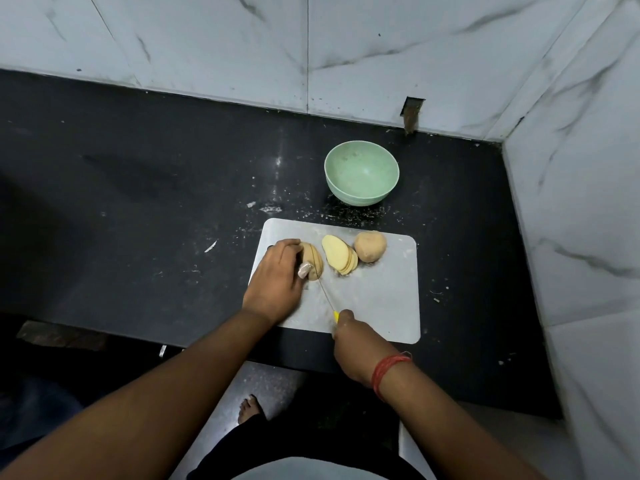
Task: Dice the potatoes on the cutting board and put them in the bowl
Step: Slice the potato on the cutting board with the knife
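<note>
I am clamping my left hand [277, 275] on the potato [313, 261] near the cutting board [381, 299]'s left edge; right hand [356, 344] is gripping the knife [323, 289], so I should be slicing evenly, fingertips tucked back.

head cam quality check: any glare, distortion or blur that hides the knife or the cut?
Head view: wide-angle bending curves the wall joints and counter edge; a glare streak on the counter lies left of the bowl, clear of the work; light is dim but even. The knife blade shows edge-on as a thin line, hard to trace where it meets the potato under the left hand; right hand sharp.
</note>
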`<action>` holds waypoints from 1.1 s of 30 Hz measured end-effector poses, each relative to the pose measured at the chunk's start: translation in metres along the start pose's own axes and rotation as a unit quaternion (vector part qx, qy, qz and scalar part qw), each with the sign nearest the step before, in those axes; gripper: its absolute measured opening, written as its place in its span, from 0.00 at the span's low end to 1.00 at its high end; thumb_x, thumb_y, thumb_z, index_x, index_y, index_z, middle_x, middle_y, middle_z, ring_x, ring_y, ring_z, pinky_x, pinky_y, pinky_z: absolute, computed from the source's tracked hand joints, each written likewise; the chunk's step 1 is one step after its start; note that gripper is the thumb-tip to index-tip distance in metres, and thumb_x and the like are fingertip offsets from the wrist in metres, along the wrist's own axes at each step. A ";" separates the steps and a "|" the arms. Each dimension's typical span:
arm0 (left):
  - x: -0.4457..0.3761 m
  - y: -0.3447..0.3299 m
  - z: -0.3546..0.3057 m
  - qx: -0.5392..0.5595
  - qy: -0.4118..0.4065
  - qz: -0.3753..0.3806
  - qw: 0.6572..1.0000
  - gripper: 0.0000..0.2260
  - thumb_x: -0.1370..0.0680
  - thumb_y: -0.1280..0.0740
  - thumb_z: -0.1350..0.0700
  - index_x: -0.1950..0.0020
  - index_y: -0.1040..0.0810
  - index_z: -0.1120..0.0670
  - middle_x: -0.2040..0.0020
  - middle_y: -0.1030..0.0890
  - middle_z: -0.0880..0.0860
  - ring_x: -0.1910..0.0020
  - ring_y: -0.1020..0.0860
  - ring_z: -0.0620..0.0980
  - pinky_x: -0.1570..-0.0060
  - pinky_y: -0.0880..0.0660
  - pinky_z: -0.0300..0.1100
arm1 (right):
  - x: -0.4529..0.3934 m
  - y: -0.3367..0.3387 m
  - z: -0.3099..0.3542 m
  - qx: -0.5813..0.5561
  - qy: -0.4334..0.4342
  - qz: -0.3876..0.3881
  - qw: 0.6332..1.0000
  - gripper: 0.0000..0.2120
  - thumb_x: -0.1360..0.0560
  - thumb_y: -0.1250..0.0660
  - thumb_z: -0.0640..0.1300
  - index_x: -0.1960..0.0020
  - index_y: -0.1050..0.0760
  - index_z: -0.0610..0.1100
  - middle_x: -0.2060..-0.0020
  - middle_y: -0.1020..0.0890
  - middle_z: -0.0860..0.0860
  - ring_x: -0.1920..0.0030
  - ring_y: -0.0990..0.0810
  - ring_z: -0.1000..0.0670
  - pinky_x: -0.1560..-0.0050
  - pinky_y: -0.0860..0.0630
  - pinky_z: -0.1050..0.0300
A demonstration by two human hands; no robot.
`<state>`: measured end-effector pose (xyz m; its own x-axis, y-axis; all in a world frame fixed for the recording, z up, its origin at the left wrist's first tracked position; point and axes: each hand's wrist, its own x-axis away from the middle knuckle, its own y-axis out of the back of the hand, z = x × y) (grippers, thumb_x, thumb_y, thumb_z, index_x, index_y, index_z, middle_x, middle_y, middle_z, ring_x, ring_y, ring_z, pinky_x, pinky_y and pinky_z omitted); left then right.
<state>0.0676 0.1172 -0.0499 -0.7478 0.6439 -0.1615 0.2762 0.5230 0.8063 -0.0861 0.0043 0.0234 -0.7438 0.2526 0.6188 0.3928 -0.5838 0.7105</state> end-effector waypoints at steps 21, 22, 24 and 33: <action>0.008 0.004 0.010 0.027 -0.025 0.017 0.999 0.18 0.17 0.33 0.57 0.27 0.26 0.58 0.27 0.28 0.53 0.30 0.31 0.52 0.29 0.35 0.39 | -0.038 0.034 0.040 -0.104 -0.018 -0.059 0.993 0.17 0.18 0.46 0.38 0.30 0.40 0.35 0.48 0.20 0.39 0.49 0.20 0.41 0.71 0.36 0.57; 0.009 0.003 0.010 0.027 -0.026 0.018 0.999 0.18 0.17 0.33 0.57 0.27 0.26 0.58 0.27 0.28 0.53 0.30 0.30 0.52 0.29 0.33 0.42 | -0.038 0.035 0.041 -0.104 -0.018 -0.054 0.993 0.16 0.18 0.46 0.37 0.31 0.39 0.35 0.48 0.20 0.39 0.49 0.20 0.41 0.71 0.35 0.57; 0.009 0.003 0.011 0.029 -0.024 0.017 0.999 0.18 0.17 0.33 0.57 0.27 0.26 0.59 0.28 0.28 0.54 0.30 0.30 0.53 0.30 0.31 0.45 | -0.037 0.035 0.043 -0.100 -0.014 -0.051 0.994 0.15 0.18 0.46 0.37 0.32 0.39 0.36 0.46 0.21 0.38 0.47 0.20 0.40 0.67 0.31 0.57; 0.008 0.003 0.011 0.021 -0.025 0.026 0.999 0.20 0.16 0.41 0.51 0.27 0.26 0.59 0.28 0.28 0.54 0.30 0.29 0.54 0.31 0.29 0.49 | -0.040 0.027 0.045 -0.109 -0.025 -0.055 0.992 0.16 0.18 0.46 0.38 0.31 0.39 0.36 0.47 0.20 0.39 0.48 0.20 0.41 0.65 0.34 0.58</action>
<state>0.0688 0.1302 -0.0546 -0.7015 0.6970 -0.1489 0.3400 0.5109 0.7895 -0.0216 0.0133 0.0334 -0.7464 0.3585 0.5606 0.1801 -0.7022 0.6888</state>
